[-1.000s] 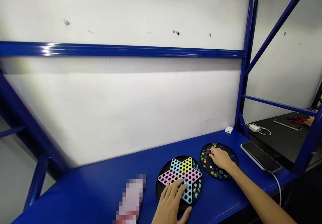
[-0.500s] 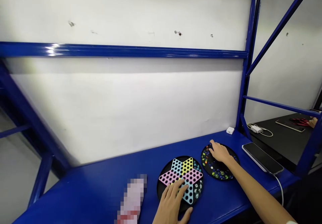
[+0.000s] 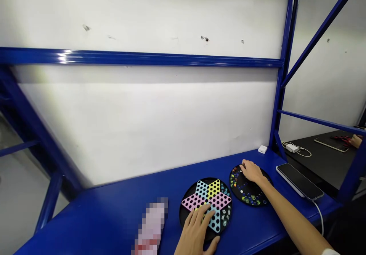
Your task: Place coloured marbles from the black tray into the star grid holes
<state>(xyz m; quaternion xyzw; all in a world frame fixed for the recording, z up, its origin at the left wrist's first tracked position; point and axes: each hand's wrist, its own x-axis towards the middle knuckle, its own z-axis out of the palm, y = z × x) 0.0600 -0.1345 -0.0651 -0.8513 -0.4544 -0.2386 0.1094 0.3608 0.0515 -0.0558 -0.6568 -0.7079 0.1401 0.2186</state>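
Observation:
My left hand (image 3: 195, 227) rests on the near side of a round Chinese checkers board (image 3: 220, 199), its fingers spread over the star of holes. Clear and teal glass pieces (image 3: 225, 212) lie in the board's right-hand side pockets. Over the far part of a round black tray (image 3: 248, 189), my right hand (image 3: 251, 171) has its fingers curled together, fingertips down near the rim. Whatever they pinch, if anything, is hidden. Coloured marbles (image 3: 253, 199), several of them green, yellow, blue and orange, lie around the tray's edge.
A phone (image 3: 300, 180) with a white cable lies right of the tray. Behind it sits a small white box (image 3: 262, 149). A blurred-out pale item (image 3: 150, 228) is left of the board. Blue frame bars surround the blue table (image 3: 114, 205). Another person's hand (image 3: 356, 141) shows far right.
My right hand's fingers have drawn in from a more outstretched pose and curled together over the tray. My left hand stays on the board. The view has shifted slightly.

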